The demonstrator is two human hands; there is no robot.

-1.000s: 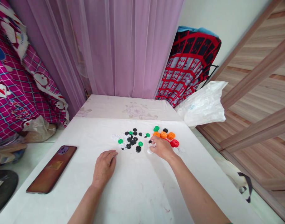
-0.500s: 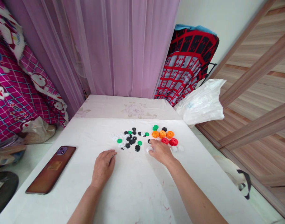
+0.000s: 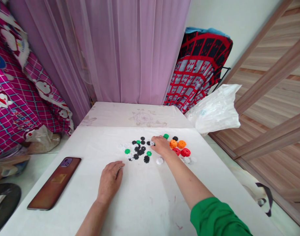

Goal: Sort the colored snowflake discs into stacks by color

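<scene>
Notched discs (image 3: 141, 151) lie clustered on the counter (image 3: 140, 203); we judge them light, stiff and slightly slippery, best pinched by the rim. Our left hand (image 3: 111, 179) rests half-open nearby; our right hand (image 3: 161, 146) bends over some; whether it grips one, we cannot tell

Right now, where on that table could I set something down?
The white cloth lies bare between the phone and left hand, and between the left forearm and right forearm. Crowded: the middle, with black discs and green discs beside the right hand, then orange discs and red discs right of it.
</scene>
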